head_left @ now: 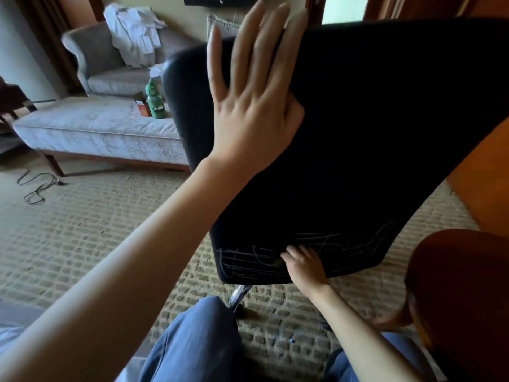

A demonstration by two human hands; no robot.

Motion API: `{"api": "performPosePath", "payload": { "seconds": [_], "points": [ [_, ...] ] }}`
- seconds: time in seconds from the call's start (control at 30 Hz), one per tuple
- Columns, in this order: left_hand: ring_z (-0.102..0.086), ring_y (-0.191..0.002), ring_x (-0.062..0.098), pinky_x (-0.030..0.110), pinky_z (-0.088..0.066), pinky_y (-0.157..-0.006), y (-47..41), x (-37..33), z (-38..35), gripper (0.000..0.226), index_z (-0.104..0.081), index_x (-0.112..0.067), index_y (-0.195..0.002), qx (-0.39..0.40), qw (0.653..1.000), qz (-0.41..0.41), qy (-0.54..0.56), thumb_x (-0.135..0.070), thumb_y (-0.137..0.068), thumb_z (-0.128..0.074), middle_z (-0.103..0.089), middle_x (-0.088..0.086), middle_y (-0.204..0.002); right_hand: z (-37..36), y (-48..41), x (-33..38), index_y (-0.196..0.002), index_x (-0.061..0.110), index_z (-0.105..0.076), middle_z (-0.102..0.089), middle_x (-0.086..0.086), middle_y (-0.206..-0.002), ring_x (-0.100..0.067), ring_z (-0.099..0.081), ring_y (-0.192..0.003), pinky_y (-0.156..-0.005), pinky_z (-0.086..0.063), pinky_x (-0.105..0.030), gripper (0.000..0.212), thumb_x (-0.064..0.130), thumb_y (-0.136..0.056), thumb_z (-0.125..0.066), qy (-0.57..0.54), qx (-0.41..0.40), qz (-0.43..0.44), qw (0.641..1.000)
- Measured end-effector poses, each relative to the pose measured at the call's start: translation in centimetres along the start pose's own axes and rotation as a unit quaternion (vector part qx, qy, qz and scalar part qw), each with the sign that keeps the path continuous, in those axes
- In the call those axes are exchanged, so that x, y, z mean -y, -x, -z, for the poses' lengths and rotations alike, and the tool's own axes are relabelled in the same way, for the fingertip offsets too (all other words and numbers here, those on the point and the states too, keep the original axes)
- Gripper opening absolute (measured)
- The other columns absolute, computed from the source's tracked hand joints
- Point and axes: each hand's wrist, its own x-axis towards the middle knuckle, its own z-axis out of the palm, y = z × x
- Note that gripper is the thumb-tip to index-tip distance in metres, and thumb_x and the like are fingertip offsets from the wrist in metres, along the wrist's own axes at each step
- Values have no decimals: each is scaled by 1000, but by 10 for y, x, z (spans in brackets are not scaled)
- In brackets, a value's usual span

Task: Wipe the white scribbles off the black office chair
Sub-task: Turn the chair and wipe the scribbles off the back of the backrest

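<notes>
The black office chair (371,128) fills the middle and right of the view, its back facing me. White scribbles (248,261) run in crossing lines along the lower edge of the backrest, from the left corner to the right (358,244). My left hand (253,106) lies flat on the upper left of the backrest, fingers spread and pointing up. My right hand (303,264) is low on the backrest among the scribbles. Its fingers are curled around a small grey thing (276,262) pressed on the surface; what it is I cannot tell.
A pale sofa (96,128) stands at the left with a green spray bottle (155,99), a small orange box (143,107) and white cloth (132,34) on it. A black cable (38,186) lies on the carpet. A round wooden piece (462,293) is close at the right. My knees are below.
</notes>
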Motion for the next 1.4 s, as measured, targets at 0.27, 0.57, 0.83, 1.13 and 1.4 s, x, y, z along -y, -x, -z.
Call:
{"api": "performPosePath", "payload": {
  "seconds": [0.27, 0.57, 0.83, 1.13, 1.4],
  "points": [
    [-37, -133, 29, 56, -12, -112, 2, 3, 0, 58, -49, -8, -135, -15, 999, 29, 25, -19, -78, -52, -50, 10, -138, 49, -30, -19, -93, 4, -69, -63, -8, -94, -24, -54, -80, -75, -47, -35, 18, -2, -76, -66, -31, -232, 18, 972],
    [-35, -133, 30, 53, -8, -113, 3, 17, 4, 59, -49, -6, -134, -14, 998, 41, 36, -16, -76, -55, -49, 13, -136, 11, -3, -28, -71, 11, -69, -65, -3, -81, -23, -60, -69, -68, -44, -32, 21, -2, -61, -82, 57, -49, 55, 996],
    [-34, -135, 30, 54, -7, -114, 2, 23, 4, 60, -49, -6, -133, -10, 996, 69, 50, -15, -74, -53, -47, 11, -136, 58, -23, -46, -83, 8, -70, -65, -5, -87, -25, -57, -73, -69, -38, -35, 15, -1, -74, -63, 54, -229, 44, 971],
    [-31, -133, 30, 52, -9, -114, 3, 34, 2, 58, -47, -4, -133, -1, 998, 43, 49, -16, -77, -54, -47, 15, -136, 12, 26, -63, -72, 12, -73, -66, -3, -81, -24, -59, -70, -72, -34, -34, 17, 3, -70, -58, 97, -91, -37, 990],
    [-33, -134, 36, 57, -14, -113, 2, 27, -2, 58, -48, -1, -129, -33, 992, 102, 59, -10, -71, -51, -46, 14, -134, 24, -14, -32, -80, 10, -70, -65, -3, -84, -23, -58, -67, -69, -42, -35, 16, 3, -82, -56, 27, -198, 48, 979]
  ]
}}
